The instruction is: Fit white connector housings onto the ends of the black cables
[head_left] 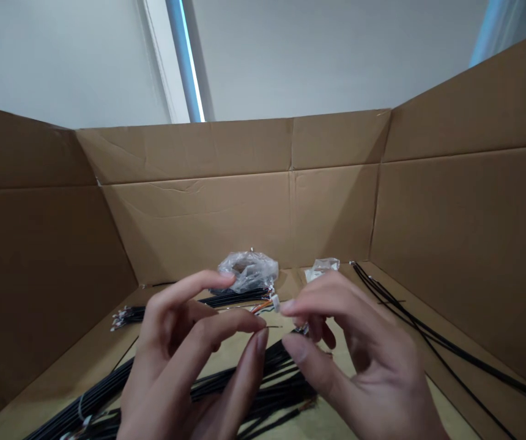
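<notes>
Between the two hands, a thin wire (274, 327), its long axis almost level, tip pointing right into the gap beside the right thumb. Pinched between thumb and one finger of the left hand (164, 366), with another finger raised clear above. Just above the wire, a small white connector (276, 302), with coloured leads (263, 307) running back leftward behind the left hand. Nearer to the connector, at its right side, the right hand (373, 360), thumb and index finger parted; cannot tell if touching. Underneath, bundles of black cable (285, 385) across the surface (84, 370). Farther off, a crumpled clear plastic bag (263, 269) near the cardboard wall (199, 226), with long black cables (421, 333) down the right side.
</notes>
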The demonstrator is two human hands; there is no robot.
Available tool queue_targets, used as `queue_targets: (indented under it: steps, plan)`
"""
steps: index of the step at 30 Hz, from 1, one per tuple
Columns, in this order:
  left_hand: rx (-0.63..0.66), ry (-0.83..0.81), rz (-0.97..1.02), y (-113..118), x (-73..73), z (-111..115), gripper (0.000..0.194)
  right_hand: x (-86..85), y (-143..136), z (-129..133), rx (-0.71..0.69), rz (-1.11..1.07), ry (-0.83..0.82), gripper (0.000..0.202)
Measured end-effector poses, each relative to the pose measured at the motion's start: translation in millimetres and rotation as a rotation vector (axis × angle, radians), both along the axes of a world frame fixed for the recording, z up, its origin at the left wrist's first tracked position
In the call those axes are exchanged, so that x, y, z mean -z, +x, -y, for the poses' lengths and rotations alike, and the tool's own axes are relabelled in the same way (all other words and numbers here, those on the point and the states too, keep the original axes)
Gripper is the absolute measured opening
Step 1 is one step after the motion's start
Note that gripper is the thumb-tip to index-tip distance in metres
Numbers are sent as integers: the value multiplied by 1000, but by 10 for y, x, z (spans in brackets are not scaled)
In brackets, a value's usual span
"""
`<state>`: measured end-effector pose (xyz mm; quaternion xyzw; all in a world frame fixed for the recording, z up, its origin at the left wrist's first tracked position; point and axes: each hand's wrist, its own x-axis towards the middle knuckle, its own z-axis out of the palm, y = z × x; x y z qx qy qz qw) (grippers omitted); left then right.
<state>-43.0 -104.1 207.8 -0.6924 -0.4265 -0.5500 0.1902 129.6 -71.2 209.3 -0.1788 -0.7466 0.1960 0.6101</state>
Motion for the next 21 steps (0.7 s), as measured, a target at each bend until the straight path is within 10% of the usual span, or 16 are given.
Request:
queue_targets:
  steps: [12, 21]
  plan:
    - [47, 18, -10, -26, -42, -14, 12, -41, -30, -39, 61, 7, 185, 14]
    - [65, 42, -5, 11, -20, 9, 23, 1, 7, -59, -334, -71, -581, 14]
